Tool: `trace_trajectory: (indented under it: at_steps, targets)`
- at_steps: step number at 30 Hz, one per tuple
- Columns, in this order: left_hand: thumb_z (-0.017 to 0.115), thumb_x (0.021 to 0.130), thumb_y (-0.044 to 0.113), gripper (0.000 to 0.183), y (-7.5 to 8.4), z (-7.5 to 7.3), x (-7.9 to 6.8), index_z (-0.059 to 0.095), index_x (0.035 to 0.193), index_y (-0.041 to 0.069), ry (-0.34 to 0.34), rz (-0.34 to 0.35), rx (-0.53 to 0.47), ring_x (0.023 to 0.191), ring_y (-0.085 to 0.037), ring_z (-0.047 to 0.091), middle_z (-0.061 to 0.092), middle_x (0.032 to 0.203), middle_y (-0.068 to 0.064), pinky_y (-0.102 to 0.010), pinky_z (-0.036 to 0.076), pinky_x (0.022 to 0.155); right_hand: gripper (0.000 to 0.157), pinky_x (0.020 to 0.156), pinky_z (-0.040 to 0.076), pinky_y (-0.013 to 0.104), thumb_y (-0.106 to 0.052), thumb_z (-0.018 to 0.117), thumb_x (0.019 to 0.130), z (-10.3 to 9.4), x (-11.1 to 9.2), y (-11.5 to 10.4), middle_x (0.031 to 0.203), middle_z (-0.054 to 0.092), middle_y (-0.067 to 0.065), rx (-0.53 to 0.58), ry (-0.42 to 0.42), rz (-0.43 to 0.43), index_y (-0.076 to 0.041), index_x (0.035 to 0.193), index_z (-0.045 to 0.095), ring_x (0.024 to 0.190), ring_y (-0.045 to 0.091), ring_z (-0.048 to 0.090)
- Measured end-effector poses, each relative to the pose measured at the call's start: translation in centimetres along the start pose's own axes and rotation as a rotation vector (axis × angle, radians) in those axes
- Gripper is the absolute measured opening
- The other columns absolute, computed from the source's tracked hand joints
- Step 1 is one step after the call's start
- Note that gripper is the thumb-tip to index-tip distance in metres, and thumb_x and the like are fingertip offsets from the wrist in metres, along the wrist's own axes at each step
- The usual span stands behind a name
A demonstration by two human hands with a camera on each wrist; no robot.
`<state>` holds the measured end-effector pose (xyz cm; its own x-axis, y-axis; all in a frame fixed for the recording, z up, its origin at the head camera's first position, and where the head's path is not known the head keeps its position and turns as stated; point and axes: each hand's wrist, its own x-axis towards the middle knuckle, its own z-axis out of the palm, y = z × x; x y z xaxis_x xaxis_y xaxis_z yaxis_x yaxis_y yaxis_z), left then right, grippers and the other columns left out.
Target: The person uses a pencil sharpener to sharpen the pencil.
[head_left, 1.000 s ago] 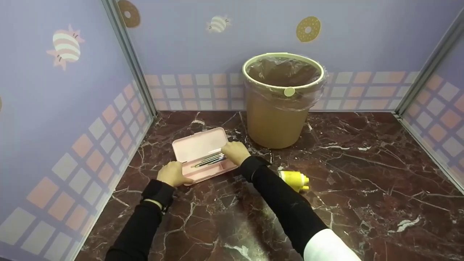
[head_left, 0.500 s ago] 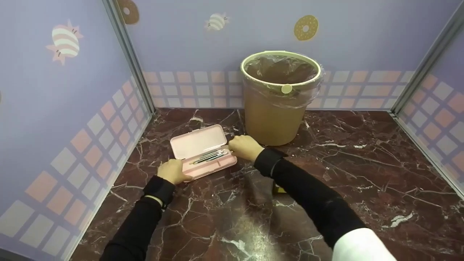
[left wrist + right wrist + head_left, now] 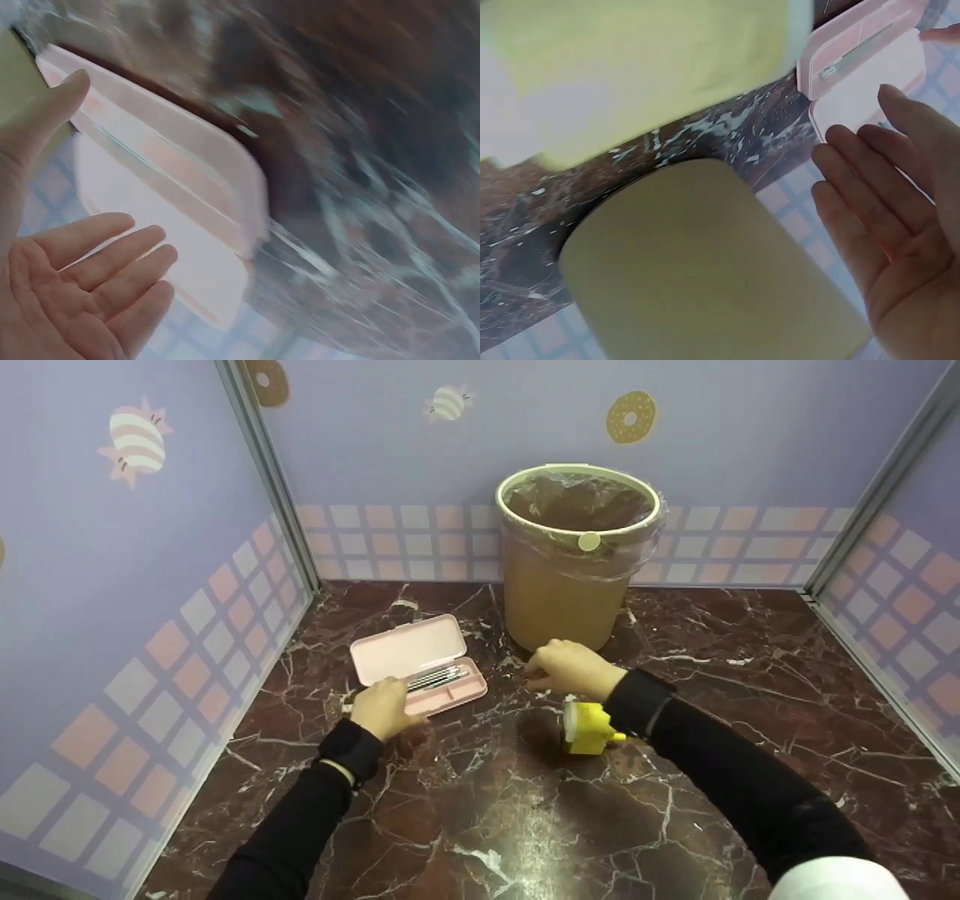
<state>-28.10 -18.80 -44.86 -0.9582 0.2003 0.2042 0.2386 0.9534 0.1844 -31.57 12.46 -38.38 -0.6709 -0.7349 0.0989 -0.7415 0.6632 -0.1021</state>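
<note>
An open pink pencil case (image 3: 409, 650) lies on the marbled table, its lid folded back. Several pencils (image 3: 439, 679) lie together in its tray. My left hand (image 3: 381, 707) is over the case's near left corner; the left wrist view shows its fingers (image 3: 120, 259) spread and relaxed, gripping nothing. To the right of the case, in front of the bin, hovers my right hand (image 3: 574, 669), fingers loose and palm bare in the right wrist view. Just nearer than that hand stands a yellow boxy object (image 3: 586, 729) with a pale face and a small knob at its side.
A tan waste bin (image 3: 562, 600) with a clear plastic liner stands at the back, close behind my right hand. Patterned panels enclose the table at the left, back and right. My right sleeve (image 3: 720, 765) crosses beside the yellow object.
My right hand has left the case and moved right, past its end. My left hand has loosened from the left end and shifted slightly right. The yellow object has come out from behind the sleeve.
</note>
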Motion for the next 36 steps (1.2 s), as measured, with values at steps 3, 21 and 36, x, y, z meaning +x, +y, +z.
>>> trace_trajectory:
  at_steps: [3,21,36]
  targets:
    - [0.091,0.072,0.036,0.060,2.1,0.1,0.5,0.067,0.112,-0.002,-0.006,0.050,-0.076,0.096,-0.043,0.071,0.073,0.105,-0.023,-0.055,0.058,0.084,0.016,0.072,0.059,0.044,-0.022,0.077,0.088,-0.2,-1.6,0.8,0.087,0.080,0.008,0.033,-0.006,0.014,-0.007,0.093,0.079,0.070,0.023,0.071]
    - [0.087,0.077,0.044,0.087,11.6,3.8,0.8,0.054,0.144,-0.002,-0.150,0.259,-0.255,0.133,-0.035,0.061,0.061,0.145,-0.020,-0.045,0.048,0.114,0.043,0.060,0.048,0.021,-0.031,0.084,0.082,2.9,-8.8,4.4,0.091,0.080,0.009,0.245,-0.099,0.076,-0.002,0.114,0.076,0.064,0.002,0.058]
    - [0.086,0.077,0.050,0.091,13.7,5.4,1.0,0.052,0.148,0.005,-0.148,0.241,-0.330,0.133,-0.031,0.061,0.061,0.146,-0.014,-0.046,0.051,0.110,0.030,0.053,0.043,0.018,-0.038,0.082,0.084,4.4,-10.3,4.8,0.077,0.077,0.002,0.425,0.139,0.290,-0.010,0.092,0.078,0.054,0.000,0.052]
